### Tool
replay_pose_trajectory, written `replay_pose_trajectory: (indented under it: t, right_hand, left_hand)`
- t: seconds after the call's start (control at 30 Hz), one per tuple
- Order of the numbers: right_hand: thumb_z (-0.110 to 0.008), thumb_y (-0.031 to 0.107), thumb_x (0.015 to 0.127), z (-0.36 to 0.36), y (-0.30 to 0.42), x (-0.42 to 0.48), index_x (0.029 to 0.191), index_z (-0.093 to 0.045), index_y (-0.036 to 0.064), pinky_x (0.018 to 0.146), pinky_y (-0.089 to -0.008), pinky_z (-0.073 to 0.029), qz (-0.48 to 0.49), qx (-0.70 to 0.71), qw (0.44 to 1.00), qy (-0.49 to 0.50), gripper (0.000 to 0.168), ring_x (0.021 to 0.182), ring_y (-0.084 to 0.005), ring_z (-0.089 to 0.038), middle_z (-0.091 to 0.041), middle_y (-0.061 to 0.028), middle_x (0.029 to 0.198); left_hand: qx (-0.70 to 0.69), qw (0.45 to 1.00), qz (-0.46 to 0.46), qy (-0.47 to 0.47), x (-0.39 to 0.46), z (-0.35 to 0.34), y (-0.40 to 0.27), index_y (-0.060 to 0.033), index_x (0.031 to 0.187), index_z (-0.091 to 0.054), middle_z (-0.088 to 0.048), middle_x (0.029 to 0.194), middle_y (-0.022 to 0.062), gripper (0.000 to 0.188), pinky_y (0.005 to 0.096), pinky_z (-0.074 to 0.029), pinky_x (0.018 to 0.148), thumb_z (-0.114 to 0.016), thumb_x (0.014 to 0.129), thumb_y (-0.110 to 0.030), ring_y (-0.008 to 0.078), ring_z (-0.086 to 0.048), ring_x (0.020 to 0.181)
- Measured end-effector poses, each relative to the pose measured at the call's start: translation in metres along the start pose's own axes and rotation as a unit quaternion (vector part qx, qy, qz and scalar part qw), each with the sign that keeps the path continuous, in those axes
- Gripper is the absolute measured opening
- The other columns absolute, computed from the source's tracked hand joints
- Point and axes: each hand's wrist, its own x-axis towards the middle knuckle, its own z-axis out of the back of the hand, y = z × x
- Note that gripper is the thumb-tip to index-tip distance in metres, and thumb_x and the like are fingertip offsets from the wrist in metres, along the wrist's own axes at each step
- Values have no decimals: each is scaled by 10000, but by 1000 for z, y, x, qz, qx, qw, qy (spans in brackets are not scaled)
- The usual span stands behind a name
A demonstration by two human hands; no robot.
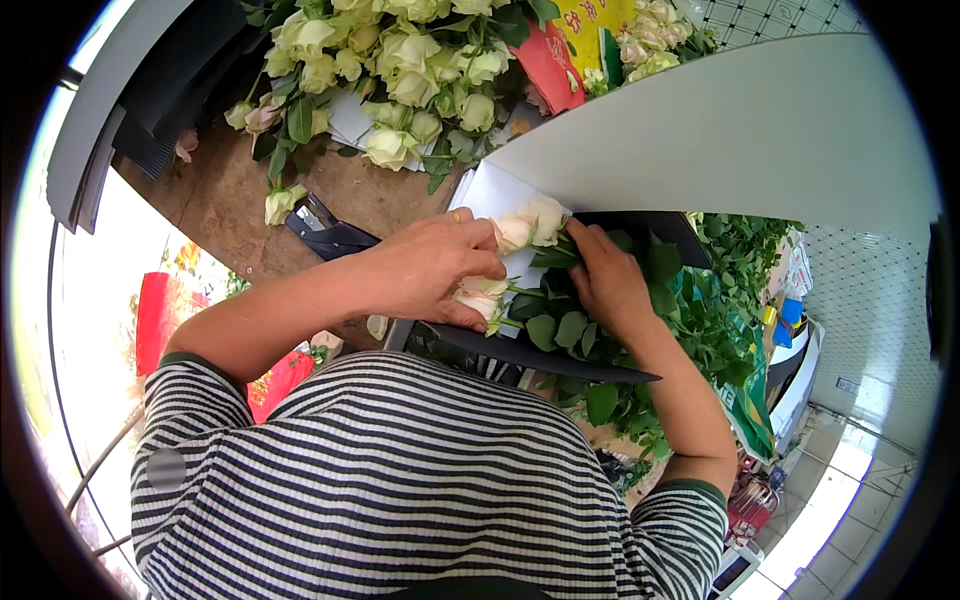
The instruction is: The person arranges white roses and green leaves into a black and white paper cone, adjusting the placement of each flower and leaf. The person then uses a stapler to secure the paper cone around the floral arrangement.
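Note:
Pale pink roses (pixel 529 223) lie on white paper (pixel 499 184) before me, their leafy stems (pixel 559 315) pointing right across a black sheet (pixel 517 352). My left hand (pixel 435 266) curls over the blooms from the left, its fingers on an upper rose and a lower rose (pixel 484 298). On the stems just below the upper blooms rests my right hand (pixel 611 277), thumb and forefinger near the flower necks; how firmly it grips is partly hidden. A black-handled tool (pixel 330 229), its type unclear, lies left of the paper, partly behind my left forearm.
A large heap of cream-green roses (pixel 409 64) covers the back of the wooden table (pixel 202 195). A tall grey-white board (pixel 720 135) rises at the back right. Cut foliage (pixel 720 315) piles up at the right, beside a green bag (pixel 754 405). Black sheets (pixel 172 82) stand at the upper left.

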Motion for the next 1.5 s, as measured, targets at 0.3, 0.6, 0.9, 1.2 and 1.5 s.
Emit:
replay_pose_trajectory:
  t: [0.3,0.6,0.9,1.2,1.5]
  right_hand:
    - [-697,19,769,-26,-5,-5,992,-627,60,682,-326,-477,48,220,974,-29,237,827,-252,-578,-553,-87,944]
    - [-665,9,801,-25,2,-7,981,-653,50,679,-309,-474,44,222,974,-9,185,795,-235,-586,-562,-77,931]
    - [-640,60,818,11,3,16,1055,-563,20,655,-272,-433,-67,199,977,-45,253,717,-170,-526,-593,-81,846]
    - [-590,43,834,33,4,18,964,-581,-16,655,-305,-430,-18,277,960,-25,143,700,-231,-528,-547,-105,815]
    - [-588,0,808,-18,6,28,1008,-575,57,666,-435,-465,37,138,990,18,209,798,-358,-571,-531,-133,838]
  left_hand:
    - [-45,983,158,79,-5,13,-12,-143,1198,-639,-610,684,75,515,371,-445,559,-751,751,-373,247,-613,647]
    - [102,994,-47,-20,-2,5,-1,-132,1032,-673,-559,1283,11,334,336,-514,525,-717,764,-326,216,-632,600]
    - [114,993,-13,18,-4,2,-4,-117,1025,-675,-488,1397,16,309,337,-522,493,-706,782,-306,209,-652,600]
    - [117,993,-24,27,-3,2,-3,-119,1029,-668,-508,1372,5,302,333,-529,497,-702,788,-298,213,-660,619]
    - [97,994,-21,45,-4,7,-2,-106,1070,-643,-528,1349,-18,389,339,-528,534,-725,754,-318,217,-662,683]
